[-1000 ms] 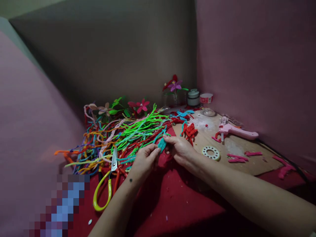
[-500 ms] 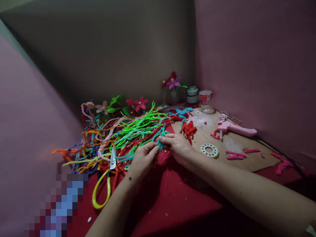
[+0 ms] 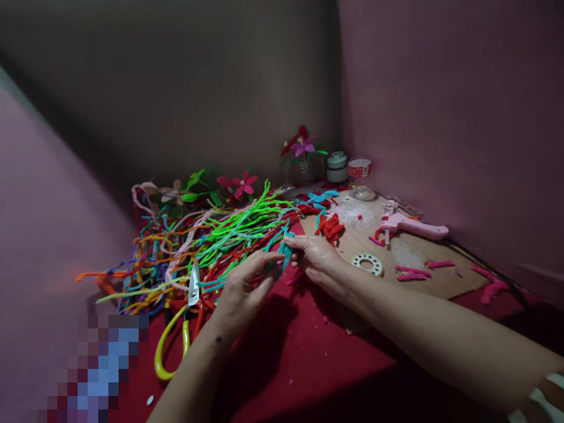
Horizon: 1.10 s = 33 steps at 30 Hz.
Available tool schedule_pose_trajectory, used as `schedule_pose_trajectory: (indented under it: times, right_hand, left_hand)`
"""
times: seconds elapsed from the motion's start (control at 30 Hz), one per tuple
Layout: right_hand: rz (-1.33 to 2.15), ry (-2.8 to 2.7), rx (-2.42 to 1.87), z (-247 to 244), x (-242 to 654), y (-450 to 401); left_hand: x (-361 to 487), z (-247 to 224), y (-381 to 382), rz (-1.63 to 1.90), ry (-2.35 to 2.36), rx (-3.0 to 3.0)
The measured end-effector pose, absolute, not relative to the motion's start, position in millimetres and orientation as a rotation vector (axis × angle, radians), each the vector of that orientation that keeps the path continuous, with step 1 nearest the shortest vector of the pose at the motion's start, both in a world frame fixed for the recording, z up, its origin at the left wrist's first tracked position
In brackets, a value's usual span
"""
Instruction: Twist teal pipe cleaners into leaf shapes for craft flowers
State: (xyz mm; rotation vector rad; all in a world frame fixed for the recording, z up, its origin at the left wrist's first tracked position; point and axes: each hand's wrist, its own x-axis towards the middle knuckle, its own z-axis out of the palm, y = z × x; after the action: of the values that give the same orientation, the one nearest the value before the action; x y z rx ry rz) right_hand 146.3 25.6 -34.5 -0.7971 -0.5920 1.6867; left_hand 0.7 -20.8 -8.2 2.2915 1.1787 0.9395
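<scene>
Pinched between the thumb and fingers of my right hand (image 3: 314, 257) is a teal pipe cleaner piece (image 3: 285, 249), bent into several strands. My left hand (image 3: 247, 288) is just to its left, thumb and index finger apart, with the index fingertip at the strands; whether it touches them I cannot tell. Behind my hands spreads a heap of coloured pipe cleaners (image 3: 238, 226), bright green on top. Scissors (image 3: 192, 285) with yellow and red handles lie left of my left hand. A red pipe cleaner bundle (image 3: 330, 228) rests beyond my right hand.
A pink glue gun (image 3: 414, 225) and a white ring-shaped spool (image 3: 367, 265) lie on a brown board (image 3: 453, 283) at right. Finished pipe cleaner flowers (image 3: 245, 185) stand at the back, near a grey jar (image 3: 337, 167). Red cloth (image 3: 317, 364) covers the table.
My left thumb and index finger have parted from their pinch on the teal piece, and that hand has drawn slightly left. My right hand keeps its hold. The whole view has shifted a little.
</scene>
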Motion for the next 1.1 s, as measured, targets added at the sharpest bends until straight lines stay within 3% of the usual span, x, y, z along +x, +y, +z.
schedule_pose_trajectory:
  times: [0.3, 0.53, 0.7, 1.1]
  right_hand:
    - [1.767, -0.671, -0.720, -30.1, 145.7, 17.1]
    - [1.661, -0.944, -0.780, -31.4, 144.1, 9.9]
    - [1.638, -1.036, -0.797, -34.3, 142.6, 8.5]
    - [1.555, -1.130, -0.814, -35.4, 142.1, 7.4]
  left_hand:
    - [-4.1, -7.1, -17.9, 1.043, 1.020, 2.486]
    - [-8.4, 2.5, -20.6, 0.914, 1.050, 2.125]
    - [-3.8, 3.4, -24.1, 1.044, 1.225, 1.957]
    - [3.0, 5.7, -26.3, 0.813, 1.292, 2.458]
